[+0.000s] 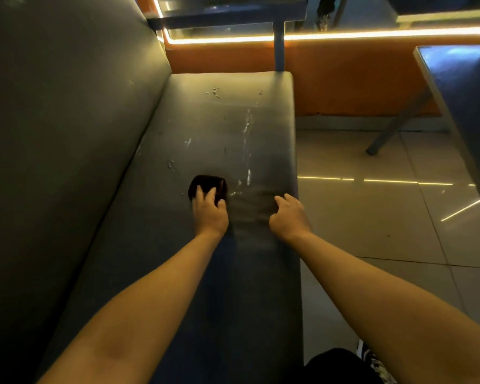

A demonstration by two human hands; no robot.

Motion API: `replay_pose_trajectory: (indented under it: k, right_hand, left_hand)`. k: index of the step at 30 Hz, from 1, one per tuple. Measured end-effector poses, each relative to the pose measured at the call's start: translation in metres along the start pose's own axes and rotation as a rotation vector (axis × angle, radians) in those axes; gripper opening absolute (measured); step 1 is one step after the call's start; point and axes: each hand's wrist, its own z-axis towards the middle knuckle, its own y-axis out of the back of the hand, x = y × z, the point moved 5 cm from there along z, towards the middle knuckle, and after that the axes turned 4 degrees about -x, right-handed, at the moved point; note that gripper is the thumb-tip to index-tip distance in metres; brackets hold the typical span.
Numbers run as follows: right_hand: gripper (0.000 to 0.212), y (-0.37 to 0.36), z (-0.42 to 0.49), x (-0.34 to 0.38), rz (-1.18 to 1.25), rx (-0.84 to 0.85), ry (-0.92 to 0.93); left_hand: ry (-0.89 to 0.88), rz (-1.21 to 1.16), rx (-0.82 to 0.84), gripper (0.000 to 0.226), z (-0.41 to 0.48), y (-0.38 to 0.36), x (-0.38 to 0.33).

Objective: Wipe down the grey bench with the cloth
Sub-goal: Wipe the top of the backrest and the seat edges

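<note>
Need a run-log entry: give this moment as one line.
left hand: presses cloth on grey bench | right hand: touches bench, empty | streaks ahead: unwiped

Left hand (209, 214) presses the dark cloth (208, 184) onto the grey bench (227, 120) — right hand (288, 217) rests nearby on the seat.
</note>
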Motion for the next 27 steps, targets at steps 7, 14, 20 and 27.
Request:
replay_pose_trajectory:
  k: [7, 14, 20, 27]
  right_hand:
    - [0.038, 0.003, 0.008, 0.003, -0.135, -0.017, 0.04]
    - [0.014, 0.012, 0.008, -0.002, -0.063, -0.027, -0.014]
    - [0.034, 0.013, 0.007, 0.006, -0.248, 0.008, -0.023]
    - [0.04, 0.01, 0.009, -0.001, -0.184, 0.044, 0.019]
  left_hand:
    - [-0.138, 0.041, 0.03, 0.038, -0.007, -0.042, -0.031]
    - [-0.275, 0.069, 0.192, 0.038, -0.037, -0.071, -0.06]
    - [-0.475, 0.257, 0.191, 0.051, -0.022, -0.05, -0.05]
    - [-0.179, 0.207, 0.053, 0.053, 0.007, -0.024, -0.014]
